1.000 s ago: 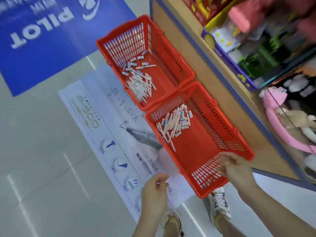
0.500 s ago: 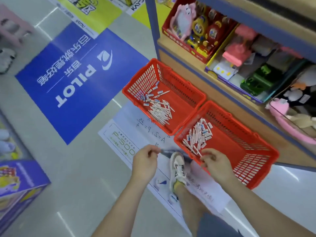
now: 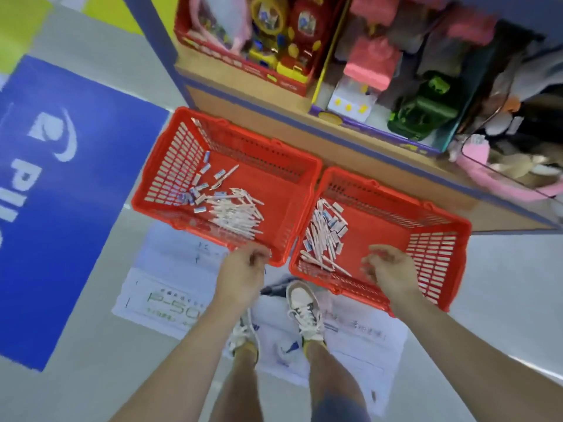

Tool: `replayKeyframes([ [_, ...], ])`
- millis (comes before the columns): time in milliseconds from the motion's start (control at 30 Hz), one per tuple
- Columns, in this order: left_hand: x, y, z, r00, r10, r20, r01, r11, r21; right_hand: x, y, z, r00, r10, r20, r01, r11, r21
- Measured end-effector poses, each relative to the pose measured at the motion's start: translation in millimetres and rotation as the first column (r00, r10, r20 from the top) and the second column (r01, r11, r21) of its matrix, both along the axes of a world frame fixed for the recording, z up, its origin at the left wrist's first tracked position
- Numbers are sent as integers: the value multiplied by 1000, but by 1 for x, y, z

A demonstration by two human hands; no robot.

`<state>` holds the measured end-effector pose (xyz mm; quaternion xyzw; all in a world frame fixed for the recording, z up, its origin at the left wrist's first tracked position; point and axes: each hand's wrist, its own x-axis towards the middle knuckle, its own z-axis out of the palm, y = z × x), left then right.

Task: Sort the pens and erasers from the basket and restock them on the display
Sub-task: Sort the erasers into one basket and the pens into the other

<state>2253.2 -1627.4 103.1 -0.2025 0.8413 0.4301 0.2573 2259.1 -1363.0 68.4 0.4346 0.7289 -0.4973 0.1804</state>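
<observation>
Two red baskets on the floor, pens and erasers inside

Left hand (image 3: 242, 271) curled at left basket's (image 3: 158, 178) rim, right hand (image 3: 391, 269) loosely curled over right basket (image 3: 438, 254); grip unclear on both, too blurry.

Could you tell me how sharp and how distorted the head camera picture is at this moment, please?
Head view: motion blur smears the right hand, the left hand and the shelf toys; the pens in the left basket stay countable only roughly; wide-angle distortion bends the shelf edge; lighting is even, with little glare.
</observation>
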Motion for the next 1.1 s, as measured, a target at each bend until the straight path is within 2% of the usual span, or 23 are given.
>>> replayKeyframes([
  [100, -34, 14, -46, 988, -138, -76, 139, 990, 6, -8, -1, -58, 994, 111, -16, -107, 985, 138],
  [200, -61, 28, -99, 957, -251, -143, 255, 967, 7, -22, -1, -124, 983, 183, -28, -173, 962, 209],
  [367, -93, 91, -182, 825, -512, -241, 517, 855, -46, -48, 18, -234, 906, 422, 27, -411, 865, 288],
  [433, -91, 132, -202, 758, -614, -221, 621, 783, -45, -48, 37, -271, 879, 475, 41, -465, 834, 297],
  [600, -70, 192, -276, 615, -788, -33, 779, 613, -131, -53, 79, -337, 777, 614, 137, -621, 716, 318],
  [700, -71, 205, -330, 589, -803, 87, 793, 555, -249, -52, 89, -367, 707, 700, 96, -686, 648, 330],
  [800, -84, 218, -365, 561, -824, 76, 779, 494, -386, -49, 94, -390, 572, 819, 46, -735, 487, 472],
  [867, -92, 223, -381, 529, -845, 79, 768, 437, -467, -49, 96, -393, 541, 838, 70, -737, 433, 519],
  [967, -95, 225, -397, 465, -883, 55, 751, 361, -553, -51, 108, -389, 565, 822, 73, -755, 478, 449],
  [1033, -93, 227, -402, 438, -898, 34, 762, 352, -544, -50, 116, -388, 609, 790, 69, -736, 531, 421],
  [1100, -89, 231, -401, 456, -889, 33, 762, 371, -530, -45, 120, -387, 601, 795, 79, -739, 515, 434],
])
